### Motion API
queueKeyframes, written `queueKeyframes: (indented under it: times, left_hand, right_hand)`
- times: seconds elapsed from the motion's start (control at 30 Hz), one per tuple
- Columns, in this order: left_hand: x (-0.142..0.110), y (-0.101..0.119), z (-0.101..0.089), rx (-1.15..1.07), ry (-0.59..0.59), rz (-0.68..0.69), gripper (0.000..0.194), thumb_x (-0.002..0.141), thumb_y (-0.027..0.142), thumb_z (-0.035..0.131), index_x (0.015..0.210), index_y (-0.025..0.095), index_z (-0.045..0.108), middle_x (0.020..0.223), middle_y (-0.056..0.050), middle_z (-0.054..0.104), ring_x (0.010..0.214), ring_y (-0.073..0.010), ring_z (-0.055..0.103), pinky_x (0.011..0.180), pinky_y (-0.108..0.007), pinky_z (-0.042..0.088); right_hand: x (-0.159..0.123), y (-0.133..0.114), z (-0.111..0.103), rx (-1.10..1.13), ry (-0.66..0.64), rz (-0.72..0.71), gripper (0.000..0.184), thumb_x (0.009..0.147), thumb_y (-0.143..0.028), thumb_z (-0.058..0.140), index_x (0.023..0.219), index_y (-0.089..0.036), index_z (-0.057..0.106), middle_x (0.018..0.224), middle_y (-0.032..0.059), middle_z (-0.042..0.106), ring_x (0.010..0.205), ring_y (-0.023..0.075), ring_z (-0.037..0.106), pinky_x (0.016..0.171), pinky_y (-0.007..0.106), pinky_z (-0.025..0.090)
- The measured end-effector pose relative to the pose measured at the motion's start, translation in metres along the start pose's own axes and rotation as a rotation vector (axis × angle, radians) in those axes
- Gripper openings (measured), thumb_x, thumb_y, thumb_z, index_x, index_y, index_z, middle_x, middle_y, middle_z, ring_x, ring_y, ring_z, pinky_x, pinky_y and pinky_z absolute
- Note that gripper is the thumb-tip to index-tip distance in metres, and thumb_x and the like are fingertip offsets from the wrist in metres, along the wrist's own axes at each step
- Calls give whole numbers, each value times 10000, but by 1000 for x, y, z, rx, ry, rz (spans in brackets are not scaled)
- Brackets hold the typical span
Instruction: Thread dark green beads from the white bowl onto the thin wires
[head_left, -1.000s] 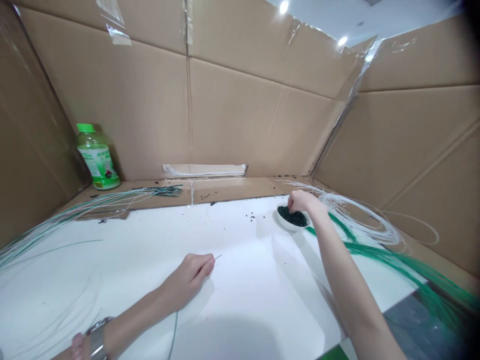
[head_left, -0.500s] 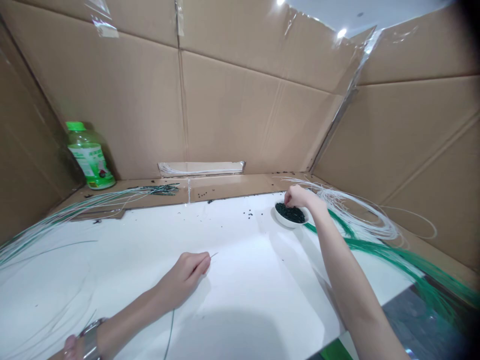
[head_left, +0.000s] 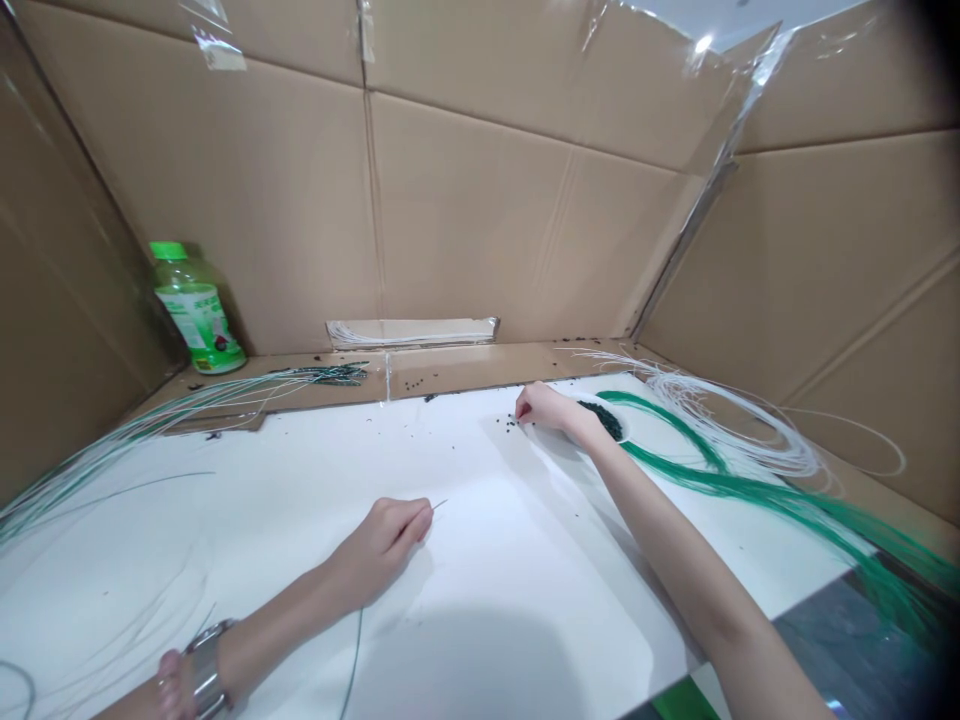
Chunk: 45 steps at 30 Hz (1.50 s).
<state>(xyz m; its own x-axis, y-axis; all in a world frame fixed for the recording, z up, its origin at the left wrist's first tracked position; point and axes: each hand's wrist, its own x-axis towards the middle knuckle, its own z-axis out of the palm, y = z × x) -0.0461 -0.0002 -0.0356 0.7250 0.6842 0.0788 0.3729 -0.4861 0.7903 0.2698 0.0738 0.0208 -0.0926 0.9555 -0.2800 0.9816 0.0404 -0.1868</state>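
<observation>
My left hand is closed in a pinch over the middle of the white tabletop. From its fingertips pokes the end of a thin strand; a dark green length hangs below the wrist. My right hand, fingers pinched together and pointing left, is beside a few loose dark beads on the table. Whatever its fingertips hold is too small to make out. Behind that wrist stands a white bowl partly hidden by the arm, filled with small dark beads.
Green strands and a coil of white strands lie at the right. A bundle of beaded strands stretches along the left. A green-capped bottle stands in the left corner. Cardboard walls enclose the table.
My right hand has come out of the bowl and moved left to the loose beads on the table. The left hand keeps its pinch on the strand. The view has shifted slightly.
</observation>
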Motion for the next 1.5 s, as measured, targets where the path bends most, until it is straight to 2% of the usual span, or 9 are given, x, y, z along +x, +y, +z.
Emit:
queueKeyframes:
  times: [0.87, 1.5]
  left_hand:
    - [0, 0, 0, -2, -22, -10, 359, 954, 313, 235, 617, 193, 269, 568, 45, 271, 532, -109, 262, 546, -270, 225]
    - [-1, -3, 1, -10, -31, -11, 363, 957, 316, 237, 616, 193, 270, 564, 49, 266, 528, -108, 252, 540, -269, 218]
  right_hand:
    - [2, 9, 1, -12, 31, -25, 282, 918, -326, 565, 1138, -152, 587, 1154, 81, 607, 968, 194, 620, 822, 383, 536]
    - [-2, 8, -2, -10, 5, -16, 284, 916, -330, 567, 1134, -150, 589, 1145, 78, 610, 959, 194, 622, 814, 380, 538]
